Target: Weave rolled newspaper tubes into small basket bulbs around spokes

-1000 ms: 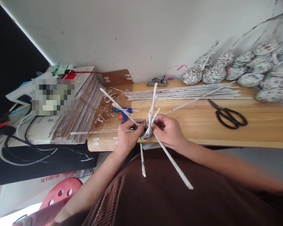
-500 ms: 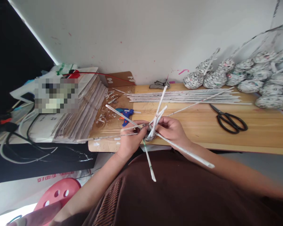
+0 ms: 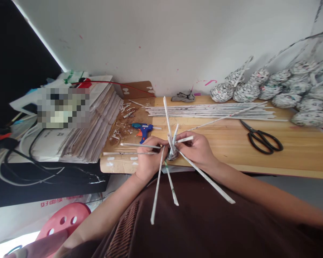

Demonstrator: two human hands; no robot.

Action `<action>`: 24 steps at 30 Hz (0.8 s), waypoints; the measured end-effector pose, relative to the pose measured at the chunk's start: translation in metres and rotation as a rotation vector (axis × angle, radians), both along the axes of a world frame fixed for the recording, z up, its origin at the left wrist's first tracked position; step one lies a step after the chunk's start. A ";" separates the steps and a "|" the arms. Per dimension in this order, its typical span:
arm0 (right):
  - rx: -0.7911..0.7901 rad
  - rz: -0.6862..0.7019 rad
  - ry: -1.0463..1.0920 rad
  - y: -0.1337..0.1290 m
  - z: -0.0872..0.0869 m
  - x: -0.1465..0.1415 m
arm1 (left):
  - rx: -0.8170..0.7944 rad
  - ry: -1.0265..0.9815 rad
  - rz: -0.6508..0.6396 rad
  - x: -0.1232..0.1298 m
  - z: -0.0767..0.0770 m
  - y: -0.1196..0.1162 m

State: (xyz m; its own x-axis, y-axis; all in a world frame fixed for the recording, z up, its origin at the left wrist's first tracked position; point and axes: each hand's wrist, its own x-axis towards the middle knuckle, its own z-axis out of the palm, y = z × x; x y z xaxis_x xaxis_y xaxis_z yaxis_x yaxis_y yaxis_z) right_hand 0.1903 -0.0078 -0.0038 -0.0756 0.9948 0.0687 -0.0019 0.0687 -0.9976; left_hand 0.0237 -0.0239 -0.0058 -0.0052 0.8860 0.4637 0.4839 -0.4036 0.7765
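Beyond the woven paper piece (image 3: 172, 155), the bench (image 3: 298, 150) is running back to the wall (image 3: 177, 43). My left hand (image 3: 151, 157) is grasping the piece's left side; my right hand (image 3: 197, 148) is gripping its right side. The rounded piece is sitting between both, neither hand being clearly nearer. Its paper rods (image 3: 206, 177) are radiating outward, one long rod (image 3: 226, 116) extending far right, past my right hand.

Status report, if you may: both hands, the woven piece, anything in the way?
Left hand, right hand: both holding woven piece. Paper rods: splayed outward from it. Blue glue gun: just beyond left hand, not visibly obstructing.
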 end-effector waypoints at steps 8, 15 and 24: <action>-0.044 0.033 0.032 -0.004 0.000 -0.003 | 0.111 0.130 -0.019 0.001 0.004 -0.003; 0.027 0.003 0.062 -0.010 -0.002 -0.002 | 0.012 0.167 -0.036 -0.001 0.006 -0.006; 0.027 0.007 0.080 -0.010 -0.008 -0.004 | -0.085 0.090 -0.078 -0.002 0.008 -0.004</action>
State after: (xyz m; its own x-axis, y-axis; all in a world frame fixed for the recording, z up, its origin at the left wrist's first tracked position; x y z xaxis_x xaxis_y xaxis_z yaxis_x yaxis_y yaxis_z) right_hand 0.1867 -0.0178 -0.0120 -0.0760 0.9919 0.1017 -0.0824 0.0954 -0.9920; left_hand 0.0218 -0.0284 0.0019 0.1031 0.9180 0.3830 0.5227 -0.3776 0.7643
